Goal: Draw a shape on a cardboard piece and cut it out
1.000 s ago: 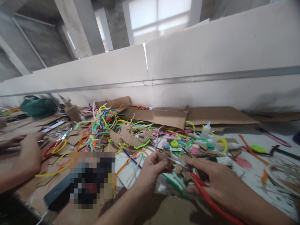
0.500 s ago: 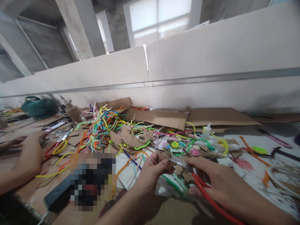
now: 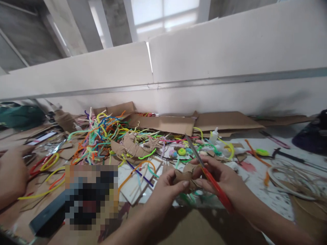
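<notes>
A small torn-edged piece of brown cardboard (image 3: 184, 174) is pinched between the thumb and fingers of my left hand (image 3: 165, 189). My right hand (image 3: 226, 178) grips red-handled scissors (image 3: 216, 185), whose closed blades point up and away from me, clear of the cardboard. The right fingertips also touch the cardboard's right side. Under and behind the hands lie green pipe cleaners and coloured pom-poms (image 3: 182, 152). Just beyond them stands a small white glue bottle (image 3: 214, 135). My right palm hides part of the scissor handles.
A heap of coloured pipe cleaners (image 3: 98, 136) and a cardboard crescent (image 3: 133, 145) lie left of centre. Another person's hand and arm (image 3: 12, 173) reach in at left, near red-and-yellow scissors (image 3: 46, 163). Coiled cord (image 3: 288, 183) and a black-handled tool (image 3: 291, 158) lie at right.
The scissor blades have swung from across the cardboard to pointing upward, away from it. My right fingertips have come onto the cardboard. The whole view has turned slightly right.
</notes>
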Motion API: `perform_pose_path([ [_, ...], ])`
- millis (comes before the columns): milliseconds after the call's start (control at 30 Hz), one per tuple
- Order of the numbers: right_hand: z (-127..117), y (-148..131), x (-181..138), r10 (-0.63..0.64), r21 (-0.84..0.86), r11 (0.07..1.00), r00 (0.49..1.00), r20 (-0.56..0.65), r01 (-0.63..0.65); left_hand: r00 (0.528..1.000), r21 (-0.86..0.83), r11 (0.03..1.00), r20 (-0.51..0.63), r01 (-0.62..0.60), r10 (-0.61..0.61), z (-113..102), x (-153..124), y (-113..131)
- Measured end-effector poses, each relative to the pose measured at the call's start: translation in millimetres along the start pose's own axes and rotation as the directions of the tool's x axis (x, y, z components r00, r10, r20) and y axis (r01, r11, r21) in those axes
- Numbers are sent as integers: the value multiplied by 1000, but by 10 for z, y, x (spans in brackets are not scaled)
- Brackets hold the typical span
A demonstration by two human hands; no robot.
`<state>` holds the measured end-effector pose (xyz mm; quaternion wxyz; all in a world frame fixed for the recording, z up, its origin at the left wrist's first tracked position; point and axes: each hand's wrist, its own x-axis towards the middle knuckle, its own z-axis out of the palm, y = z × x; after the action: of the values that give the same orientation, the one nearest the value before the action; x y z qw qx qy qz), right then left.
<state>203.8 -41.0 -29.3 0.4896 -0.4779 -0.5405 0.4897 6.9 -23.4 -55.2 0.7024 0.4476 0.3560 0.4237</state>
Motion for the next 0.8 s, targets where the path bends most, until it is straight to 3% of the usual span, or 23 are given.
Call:
perform_pose_path([
  [367, 70, 1, -26, 47, 59, 997, 999, 0, -47, 999, 67, 998, 48, -6, 2, 20, 16, -28],
  [800, 58, -17, -36, -40, 5, 999, 999, 19, 40, 998, 63, 998, 48, 30, -33, 9, 14, -43],
])
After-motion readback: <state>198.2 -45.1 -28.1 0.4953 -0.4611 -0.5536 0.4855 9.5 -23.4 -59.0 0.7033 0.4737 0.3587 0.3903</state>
